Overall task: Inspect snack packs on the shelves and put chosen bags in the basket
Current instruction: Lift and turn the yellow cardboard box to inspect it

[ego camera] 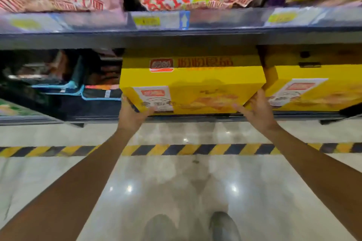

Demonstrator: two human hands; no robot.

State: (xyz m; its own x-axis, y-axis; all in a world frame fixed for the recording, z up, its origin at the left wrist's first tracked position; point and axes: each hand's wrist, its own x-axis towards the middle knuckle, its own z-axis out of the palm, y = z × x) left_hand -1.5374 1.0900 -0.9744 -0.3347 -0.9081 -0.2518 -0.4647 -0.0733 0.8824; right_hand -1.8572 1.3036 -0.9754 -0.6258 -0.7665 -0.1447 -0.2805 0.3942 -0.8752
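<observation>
- Head view: my left hand (131, 115) and right hand (258, 108) grip the yellow box (193, 84) on the lower shelf (215, 118).
- Fingers curl around its corners, tips hidden.
- Print blurred.

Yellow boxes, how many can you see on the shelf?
2. One yellow box sits in the middle, held at its lower corners by the left hand and right hand. The second yellow box is beside it, right. More may hide behind.

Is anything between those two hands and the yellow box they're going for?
Nothing visible. The left hand and right hand already grip the yellow box at its lower front corners. No basket is in view.
</observation>
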